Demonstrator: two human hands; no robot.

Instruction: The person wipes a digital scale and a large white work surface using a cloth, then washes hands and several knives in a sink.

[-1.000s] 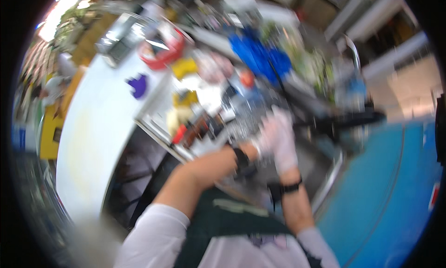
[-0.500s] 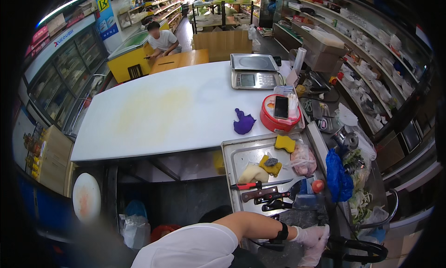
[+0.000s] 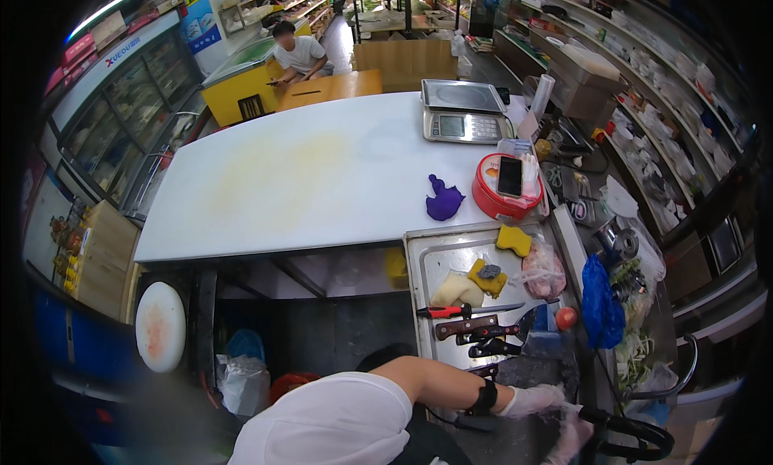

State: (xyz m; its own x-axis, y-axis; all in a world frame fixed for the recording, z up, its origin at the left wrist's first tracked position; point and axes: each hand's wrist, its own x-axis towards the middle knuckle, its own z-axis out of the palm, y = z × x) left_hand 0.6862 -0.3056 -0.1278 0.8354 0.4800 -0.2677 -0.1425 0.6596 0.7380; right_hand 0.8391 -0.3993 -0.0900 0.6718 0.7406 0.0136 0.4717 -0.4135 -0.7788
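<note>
My left hand (image 3: 535, 399), in a translucent white glove, reaches over the dark, wet-looking area at the near right. A black band (image 3: 485, 396) circles its wrist. Just below and to the right is my right hand (image 3: 572, 438), also gloved, its fingers close to the left fingertips. Both are beside the end of a black curved pipe (image 3: 632, 426). Blur and overlap hide how the fingers are bent and whether anything is between them. Above the hands, several knives (image 3: 463, 328) and a wide-bladed cleaver (image 3: 538, 324) lie on a metal tray (image 3: 427, 260).
The tray also carries yellow sponges (image 3: 514, 240), a bagged pink lump (image 3: 544, 273) and a round red item (image 3: 566, 318). A blue plastic bag (image 3: 601, 304) hangs at its right. Beyond stand a white table (image 3: 266, 183), scale (image 3: 460, 123) and red tub (image 3: 493, 206). A person (image 3: 302, 54) sits farther back.
My hands, close together before, have drawn apart a little, the right one now lower and to the right. The whole view has shifted slightly. Tools on the tray lie as before.
</note>
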